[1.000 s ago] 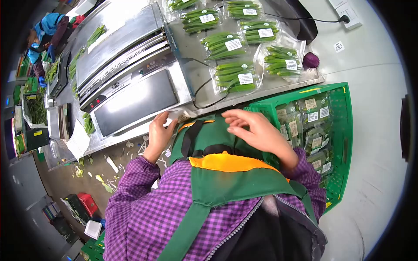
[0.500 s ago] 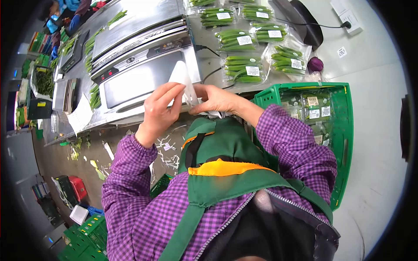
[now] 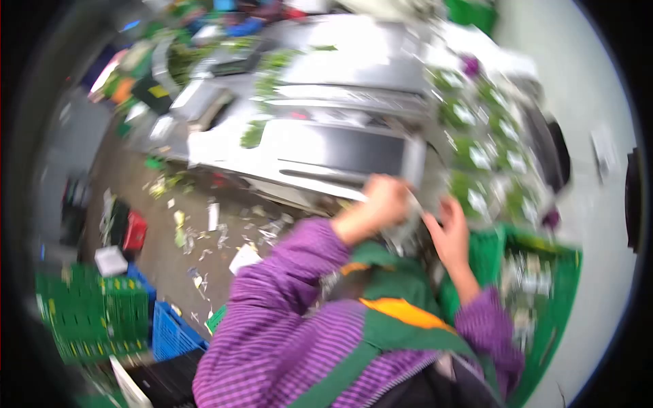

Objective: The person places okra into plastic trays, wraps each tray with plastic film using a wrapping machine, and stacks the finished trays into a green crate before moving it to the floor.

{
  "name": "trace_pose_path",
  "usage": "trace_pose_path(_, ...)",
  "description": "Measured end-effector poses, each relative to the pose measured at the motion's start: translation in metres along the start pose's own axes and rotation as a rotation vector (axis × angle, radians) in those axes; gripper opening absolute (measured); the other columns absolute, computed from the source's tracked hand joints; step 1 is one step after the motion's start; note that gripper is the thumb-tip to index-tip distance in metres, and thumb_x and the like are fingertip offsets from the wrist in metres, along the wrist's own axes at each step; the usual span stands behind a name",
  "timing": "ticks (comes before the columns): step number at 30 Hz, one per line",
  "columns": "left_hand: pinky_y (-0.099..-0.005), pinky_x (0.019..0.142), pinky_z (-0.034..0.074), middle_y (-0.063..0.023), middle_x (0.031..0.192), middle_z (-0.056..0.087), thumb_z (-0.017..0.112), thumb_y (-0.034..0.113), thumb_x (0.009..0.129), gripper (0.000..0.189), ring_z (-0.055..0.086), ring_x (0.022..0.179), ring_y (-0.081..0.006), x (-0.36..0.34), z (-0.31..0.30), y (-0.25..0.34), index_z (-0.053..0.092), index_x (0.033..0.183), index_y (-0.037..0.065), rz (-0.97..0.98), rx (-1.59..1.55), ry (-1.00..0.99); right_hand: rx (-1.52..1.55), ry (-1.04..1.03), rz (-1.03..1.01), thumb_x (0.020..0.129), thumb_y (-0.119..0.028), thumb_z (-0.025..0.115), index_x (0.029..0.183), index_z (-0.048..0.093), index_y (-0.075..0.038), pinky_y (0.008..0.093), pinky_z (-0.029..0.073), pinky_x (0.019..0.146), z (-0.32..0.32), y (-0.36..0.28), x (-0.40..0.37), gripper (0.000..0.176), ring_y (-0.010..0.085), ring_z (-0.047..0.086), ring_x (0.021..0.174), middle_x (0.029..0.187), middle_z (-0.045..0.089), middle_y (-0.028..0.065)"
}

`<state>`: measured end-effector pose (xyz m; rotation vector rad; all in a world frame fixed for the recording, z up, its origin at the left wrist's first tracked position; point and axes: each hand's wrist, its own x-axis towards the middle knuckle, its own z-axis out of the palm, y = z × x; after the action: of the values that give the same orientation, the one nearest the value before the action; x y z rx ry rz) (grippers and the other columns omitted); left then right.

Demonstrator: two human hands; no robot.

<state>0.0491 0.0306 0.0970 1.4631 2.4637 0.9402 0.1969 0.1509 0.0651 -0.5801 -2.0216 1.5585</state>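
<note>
- Pale film (image 3: 407, 223): right of center in the frame, between the two hands. Long axis roughly up-down in the frame, lower part sagging toward the bottom edge. Blurred, can't tell which end is the opening, if any.
- Left hand (image 3: 385, 202): fingers curled together, clamped on the film's upper edge, just beside the front edge of the metal machine (image 3: 340, 146).
- Right hand (image 3: 452, 236): thumb and fingers spread, clear gap between them. Thumb points up-left at the film; too blurred to tell if it touches.
- Around: green apron (image 3: 401, 282) below the film, green crate (image 3: 487, 251) at lower right, bagged greens (image 3: 469, 155) at upper right.
</note>
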Motion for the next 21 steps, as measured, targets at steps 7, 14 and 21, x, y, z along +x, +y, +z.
trace_pose_path(7,-0.0434,0.059,0.046,-0.0258,0.066,0.055,0.052,0.011,0.070,0.016,0.057,0.064,-0.0420,0.013,0.018,0.053,0.058,0.071,-0.004,-0.029,-0.453,0.068,0.292,-0.097,0.201,0.083,-0.008,0.060,0.114,0.051,-0.001,0.0279,0.044,0.083,0.018,0.044,0.008,0.033,0.0134,0.054,0.098,0.108,0.056,0.0047)
trace_pose_path(14,-0.0358,0.075,0.050,-0.0150,0.098,0.062,0.064,0.017,0.076,0.031,0.062,0.089,-0.0257,0.014,0.020,0.030,0.060,0.103,0.001,0.026,-0.493,0.400,0.314,-0.176,0.555,0.084,-0.005,0.056,0.106,0.058,0.004,0.0290,0.043,0.084,0.000,0.041,0.001,0.024,0.0148,0.055,0.094,0.101,0.062,0.0062)
trace_pose_path(21,-0.0253,0.067,0.045,-0.0034,0.086,0.062,0.053,0.047,0.088,0.049,0.056,0.075,-0.0092,-0.047,0.025,0.009,0.063,0.092,-0.001,-0.716,-1.105,-0.376,0.504,-0.187,0.554,0.081,-0.004,0.063,0.107,0.055,0.004,0.0249,0.049,0.075,-0.022,-0.006,-0.007,0.028,0.0120,0.061,0.083,0.096,0.064,0.0080)
